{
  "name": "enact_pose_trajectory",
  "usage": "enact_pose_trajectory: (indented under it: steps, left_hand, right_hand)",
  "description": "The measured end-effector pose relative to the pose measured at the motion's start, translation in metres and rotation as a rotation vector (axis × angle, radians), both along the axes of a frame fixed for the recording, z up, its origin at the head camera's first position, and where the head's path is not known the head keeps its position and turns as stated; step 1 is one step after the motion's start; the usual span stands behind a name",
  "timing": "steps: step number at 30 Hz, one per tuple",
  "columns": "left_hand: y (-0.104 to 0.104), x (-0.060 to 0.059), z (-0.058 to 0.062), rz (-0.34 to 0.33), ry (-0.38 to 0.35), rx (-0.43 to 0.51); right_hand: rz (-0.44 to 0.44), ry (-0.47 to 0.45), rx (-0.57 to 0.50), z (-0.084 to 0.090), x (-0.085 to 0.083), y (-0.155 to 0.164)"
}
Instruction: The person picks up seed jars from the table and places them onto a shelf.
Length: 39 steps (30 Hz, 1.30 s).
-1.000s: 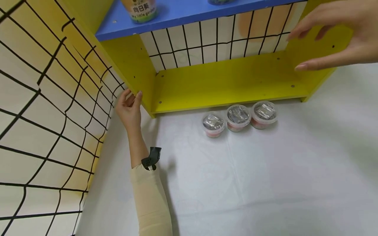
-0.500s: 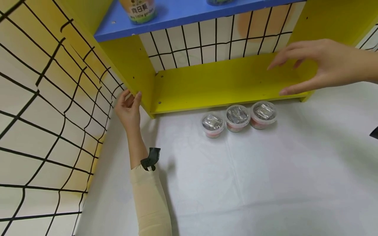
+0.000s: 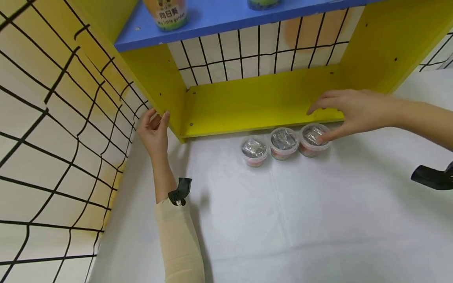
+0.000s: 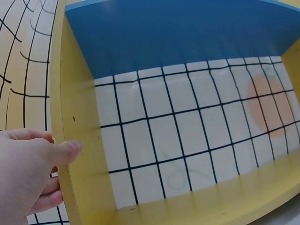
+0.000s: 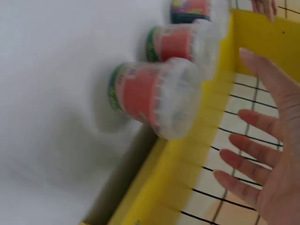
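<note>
White cloth covers the counter (image 3: 318, 220), and a yellow shelf unit (image 3: 255, 106) with a blue shelf board (image 3: 219, 17) stands at its far side against a wall of black grid lines. Three small clear-lidded tubs sit in a row on the cloth just in front of the unit's bottom board — left tub (image 3: 254, 150), middle tub (image 3: 283, 142), right tub (image 3: 313, 138).

From the right, the right hand (image 3: 348, 114) reaches in, forearm bare and level, fingers spread and straight; its thumb lies at the right tub's lid while the fingers hang over the bottom board's front edge. It grips nothing. The left hand (image 3: 153, 131) is raised at the unit's left side panel, its arm in a cream sleeve, the thumb on the panel's front edge and the fingers behind it, loosely bent.

Seen from the left wrist, the left hand (image 4: 28, 173) has its thumb tip pressed on the panel's edge, and the compartment's gridded back with an orange patch shows. Only the right wrist view shows the tubs' red and green labels — the right tub (image 5: 154, 96) is blurred, just beside the open palm (image 5: 276, 187)
</note>
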<state>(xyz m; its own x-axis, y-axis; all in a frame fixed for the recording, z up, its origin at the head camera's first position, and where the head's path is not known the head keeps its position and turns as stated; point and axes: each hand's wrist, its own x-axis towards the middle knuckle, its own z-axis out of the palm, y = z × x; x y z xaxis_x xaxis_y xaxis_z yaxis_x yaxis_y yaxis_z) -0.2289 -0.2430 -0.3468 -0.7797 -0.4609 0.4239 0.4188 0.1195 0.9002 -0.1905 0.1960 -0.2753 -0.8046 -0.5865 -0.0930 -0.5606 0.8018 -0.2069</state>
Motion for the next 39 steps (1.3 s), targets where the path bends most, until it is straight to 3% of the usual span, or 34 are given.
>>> enact_pose_trajectory:
  steps: [7,14,30,39]
  left_hand:
    - [-0.001,-0.001,-0.002,0.004,-0.002,-0.001]
    - [-0.001,-0.002,-0.003,0.005,-0.003,-0.003]
    - [-0.002,-0.003,-0.003,0.005,0.017,-0.018]
    - [-0.002,-0.002,-0.002,-0.01,0.002,0.009]
  right_hand:
    - [-0.009,-0.042,-0.001,-0.023,-0.005,-0.006]
    - [-0.001,-0.022,-0.019,-0.033,-0.003,-0.01]
    - [0.01,-0.027,-0.015,-0.046,-0.004,-0.019]
    - [0.028,-0.021,-0.038,-0.04,-0.004,-0.017]
